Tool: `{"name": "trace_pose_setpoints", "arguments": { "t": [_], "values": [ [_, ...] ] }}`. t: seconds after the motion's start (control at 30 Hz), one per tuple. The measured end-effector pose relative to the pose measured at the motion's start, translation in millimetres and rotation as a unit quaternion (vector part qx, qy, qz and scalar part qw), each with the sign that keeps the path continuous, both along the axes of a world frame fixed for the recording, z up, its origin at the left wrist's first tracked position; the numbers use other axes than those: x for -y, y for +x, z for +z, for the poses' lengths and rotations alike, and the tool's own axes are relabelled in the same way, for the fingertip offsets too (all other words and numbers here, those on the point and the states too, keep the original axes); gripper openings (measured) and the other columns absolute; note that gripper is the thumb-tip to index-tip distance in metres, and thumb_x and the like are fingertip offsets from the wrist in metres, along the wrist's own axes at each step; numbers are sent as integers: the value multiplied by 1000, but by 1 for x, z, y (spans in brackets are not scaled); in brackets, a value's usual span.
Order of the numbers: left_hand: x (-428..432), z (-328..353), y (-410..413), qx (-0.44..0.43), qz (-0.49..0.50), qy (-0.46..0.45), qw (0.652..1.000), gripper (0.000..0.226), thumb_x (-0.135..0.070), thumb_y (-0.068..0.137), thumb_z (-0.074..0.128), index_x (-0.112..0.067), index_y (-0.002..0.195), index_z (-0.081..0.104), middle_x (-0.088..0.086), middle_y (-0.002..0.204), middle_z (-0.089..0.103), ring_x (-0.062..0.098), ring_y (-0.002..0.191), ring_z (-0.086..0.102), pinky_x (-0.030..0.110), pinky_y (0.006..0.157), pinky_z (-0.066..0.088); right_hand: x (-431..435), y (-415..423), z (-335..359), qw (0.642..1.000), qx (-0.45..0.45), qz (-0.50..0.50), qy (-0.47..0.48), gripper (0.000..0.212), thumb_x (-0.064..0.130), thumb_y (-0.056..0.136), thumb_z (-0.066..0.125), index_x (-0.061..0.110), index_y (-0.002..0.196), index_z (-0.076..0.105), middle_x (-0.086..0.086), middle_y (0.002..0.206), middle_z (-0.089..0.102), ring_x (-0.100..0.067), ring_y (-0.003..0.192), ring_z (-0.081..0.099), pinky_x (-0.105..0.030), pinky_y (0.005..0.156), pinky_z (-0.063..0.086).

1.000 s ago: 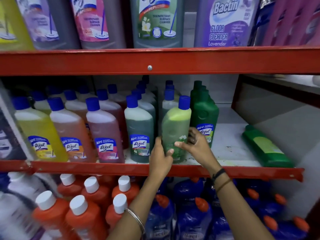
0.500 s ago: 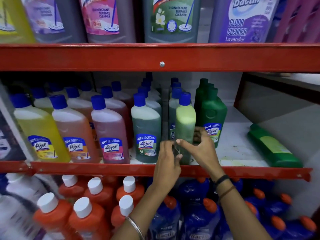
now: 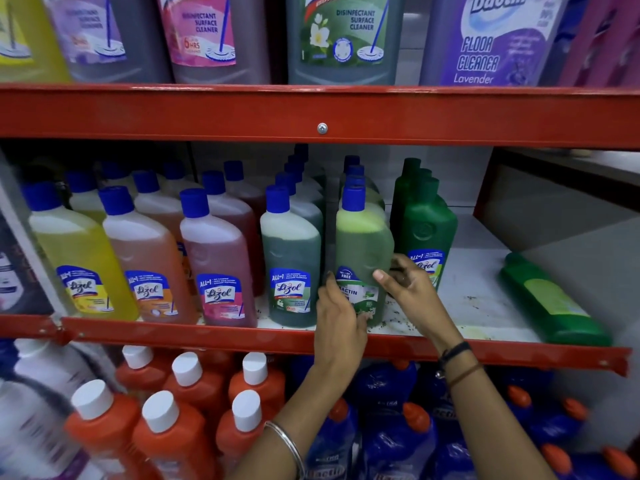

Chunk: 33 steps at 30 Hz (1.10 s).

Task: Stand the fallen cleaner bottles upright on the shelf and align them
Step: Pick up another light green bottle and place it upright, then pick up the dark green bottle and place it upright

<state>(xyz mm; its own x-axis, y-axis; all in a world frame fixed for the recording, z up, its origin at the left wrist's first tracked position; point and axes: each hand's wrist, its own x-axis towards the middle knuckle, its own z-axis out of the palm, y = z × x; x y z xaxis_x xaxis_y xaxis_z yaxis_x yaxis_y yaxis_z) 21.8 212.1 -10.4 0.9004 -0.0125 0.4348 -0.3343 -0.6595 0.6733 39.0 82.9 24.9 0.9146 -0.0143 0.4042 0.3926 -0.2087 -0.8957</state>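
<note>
A light-green cleaner bottle (image 3: 360, 244) with a blue cap stands upright at the front of the middle shelf (image 3: 485, 306), its Bactin label facing me. My left hand (image 3: 341, 323) grips its lower left side. My right hand (image 3: 408, 289) holds its right side, thumb on the front. A dark-green opaque bottle (image 3: 550, 299) lies fallen on its side at the shelf's right end. Upright rows stand to the left: yellow (image 3: 76, 251), orange (image 3: 145, 251), pink (image 3: 218, 251) and dark-green liquid (image 3: 291, 251). A green opaque row (image 3: 426, 223) stands just right of the held bottle.
A red shelf beam (image 3: 322, 116) runs overhead with large cleaner jugs above it. The red front lip (image 3: 207, 336) edges the middle shelf. Below stand orange bottles with white caps (image 3: 173, 434) and blue bottles with orange caps (image 3: 398, 427). Bare shelf shows between the green row and the fallen bottle.
The light-green bottle has been turned by both hands so that its label now faces front. The view has shifted closer and slightly left.
</note>
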Motion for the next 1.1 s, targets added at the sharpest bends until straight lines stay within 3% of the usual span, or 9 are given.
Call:
{"name": "trace_pose_setpoints", "arguments": {
  "t": [0.2, 0.33, 0.47, 0.57, 0.67, 0.77, 0.9, 1.0, 1.1],
  "values": [
    [3, -3, -3, 5, 16, -17, 1000, 83, -11, 82, 65, 1, 142, 9, 19, 141, 30, 30, 134, 30, 28, 109, 27, -1, -1, -1, 999, 19, -30, -15, 27, 19, 87, 59, 13, 113, 56, 1, 108, 66, -1, 98, 63, -11, 78, 50],
    [11, -3, -18, 30, 33, -24, 999, 85, -14, 83, 64, 1, 143, 5, 22, 143, 22, 32, 135, 28, 28, 108, 28, 14, -13, -2, 995, 9, -91, -29, 45, 31, 85, 61, 18, 126, 49, 5, 104, 63, -2, 95, 60, -10, 73, 47],
    [46, 10, -32, 168, 26, -65, 983, 72, -20, 86, 58, -6, 142, 14, 20, 147, 16, 28, 136, 21, 39, 110, 31, 65, -34, 0, 988, 35, -151, -26, 31, 35, 82, 63, 21, 110, 59, 11, 98, 64, 12, 83, 59, -1, 65, 43],
    [98, 21, -34, 216, -100, -73, 969, 55, -22, 88, 52, -9, 135, 26, 14, 140, 29, 21, 132, 28, 30, 112, 26, 121, -48, 2, 964, 48, -254, -56, 22, 29, 83, 64, 14, 99, 63, 0, 93, 67, -1, 81, 62, -4, 64, 43],
    [160, 23, -27, 107, -210, -50, 971, 44, -16, 85, 55, -4, 123, 38, 16, 127, 42, 25, 123, 33, 32, 107, 27, 183, -49, -3, 899, -18, -381, -217, 30, 23, 84, 62, -1, 102, 64, -22, 104, 67, -33, 95, 62, -29, 82, 47],
    [217, 23, -11, -90, -252, -24, 963, 43, -17, 86, 56, 3, 120, 39, 23, 124, 48, 35, 119, 42, 38, 97, 36, 230, -46, -9, 828, -168, -420, -333, 41, 28, 85, 55, -8, 105, 60, -35, 110, 61, -43, 102, 58, -42, 87, 45],
    [260, 26, 3, -257, -237, -27, 936, 52, -31, 89, 54, 2, 124, 34, 24, 128, 52, 35, 115, 52, 34, 89, 45, 253, -39, -13, 871, -282, -333, -225, 45, 35, 89, 52, -7, 104, 59, -29, 110, 63, -36, 97, 61, -30, 73, 42],
    [270, 23, 7, -292, -210, -98, 928, 57, -34, 83, 64, -4, 119, 33, 19, 125, 54, 31, 110, 56, 31, 83, 47, 260, -37, -15, 914, -245, -315, -79, 33, 29, 84, 63, -3, 91, 62, -10, 74, 67, -17, 62, 59, -21, 50, 44],
    [267, 17, 6, -269, -189, -125, 936, 57, -30, 79, 69, -9, 113, 30, 17, 121, 56, 30, 104, 57, 34, 82, 51, 262, -39, -22, 941, -217, -255, 41, 34, 21, 80, 68, -3, 104, 62, -10, 80, 69, -17, 67, 64, -19, 51, 51]
  ]
}}
